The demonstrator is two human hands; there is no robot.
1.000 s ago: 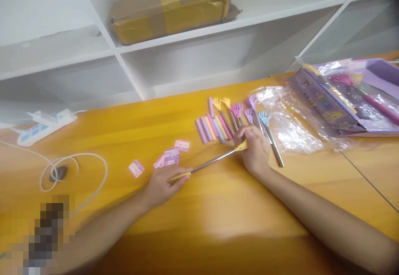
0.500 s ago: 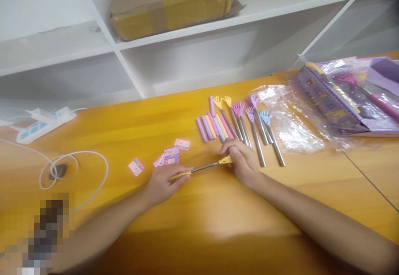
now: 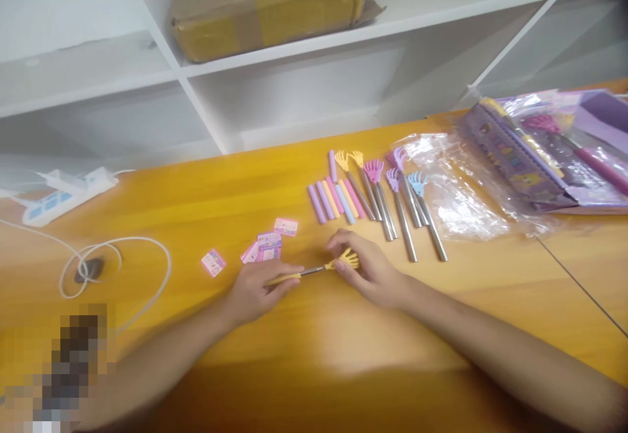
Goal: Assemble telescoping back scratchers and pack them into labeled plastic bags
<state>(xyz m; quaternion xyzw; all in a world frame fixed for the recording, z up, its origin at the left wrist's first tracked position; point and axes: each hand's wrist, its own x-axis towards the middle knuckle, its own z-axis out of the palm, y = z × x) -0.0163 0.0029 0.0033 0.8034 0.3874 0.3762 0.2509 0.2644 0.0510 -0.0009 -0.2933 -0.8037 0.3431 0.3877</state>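
Observation:
My left hand is closed round the yellow handle of a telescopic back scratcher. Its metal rod points right, ending in a yellow claw head. My right hand is at this head, fingers curled round it and thumb against its base; the grip looks loose. Just beyond lie several more back scratchers with bare metal rods, among them a blue one and a magenta one. Beside them is a group of coloured handle sleeves. Small printed cards lie beyond my left hand.
At the right, clear plastic bags lie beside a purple display box holding wrapped back scratchers. A white power strip and looped cable are at the left. White shelving with a taped carton stands behind the table.
The exposed rod has become shorter, as my right hand and the claw head moved left toward my left hand. The claw now shows more fully. My left hand has stayed in place.

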